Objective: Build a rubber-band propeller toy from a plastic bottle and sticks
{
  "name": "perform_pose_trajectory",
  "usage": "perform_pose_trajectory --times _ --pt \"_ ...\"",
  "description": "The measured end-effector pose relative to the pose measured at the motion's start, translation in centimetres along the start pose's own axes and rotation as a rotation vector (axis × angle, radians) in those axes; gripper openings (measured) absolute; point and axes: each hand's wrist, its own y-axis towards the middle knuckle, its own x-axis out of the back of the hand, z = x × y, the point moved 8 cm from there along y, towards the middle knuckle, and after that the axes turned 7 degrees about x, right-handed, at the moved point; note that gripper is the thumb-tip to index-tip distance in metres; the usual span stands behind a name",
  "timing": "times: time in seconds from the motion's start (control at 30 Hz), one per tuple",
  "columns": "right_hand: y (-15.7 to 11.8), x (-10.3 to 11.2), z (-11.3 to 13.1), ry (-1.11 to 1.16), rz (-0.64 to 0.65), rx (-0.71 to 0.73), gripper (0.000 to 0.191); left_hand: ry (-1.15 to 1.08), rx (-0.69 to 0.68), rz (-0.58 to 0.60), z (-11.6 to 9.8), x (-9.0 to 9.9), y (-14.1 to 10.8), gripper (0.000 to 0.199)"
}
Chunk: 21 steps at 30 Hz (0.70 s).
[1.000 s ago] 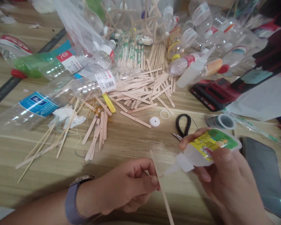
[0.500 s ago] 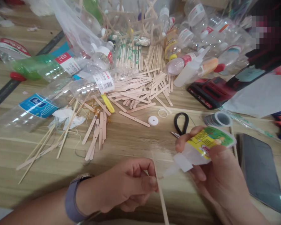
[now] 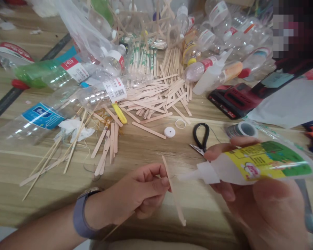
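Note:
My left hand [image 3: 148,191], with a watch on its wrist, pinches a flat wooden craft stick [image 3: 176,199] between thumb and fingers. The stick slants over the table, its lower end toward me. My right hand [image 3: 261,198] is wrapped round a glue bottle [image 3: 271,166] with a yellow and green label. The bottle lies nearly level, its pale nozzle [image 3: 190,175] pointing left, close to the stick. Whether the tip touches the stick I cannot tell. Beyond the right hand lie black-handled scissors [image 3: 201,137], and left of them a small white disc [image 3: 169,132].
Loose craft sticks [image 3: 151,97] are heaped mid-table, with thin wooden skewers [image 3: 173,60] behind. Plastic bottles [image 3: 43,116] crowd the left and back. On the right are a red and black power tool [image 3: 233,97], a spool [image 3: 241,130] and a phone [image 3: 306,205] partly covered by my hand.
The glue bottle has swung from a tilt to nearly level, and my right hand has shifted right. My left hand has moved slightly left and up, the craft stick with it.

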Motion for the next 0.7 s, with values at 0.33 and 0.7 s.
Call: perform_pose_trajectory --times 0.33,0.7 --pt "-0.7 0.0 0.4 -0.096 -0.141 0.049 0.038 -0.036 0.031 0.002 0.2 0.0 0.0 0.041" --pt "-2.2 -0.8 1.2 -0.213 -0.303 0.013 0.050 -0.018 -0.001 -0.019 -0.3 -0.1 -0.2 0.046"
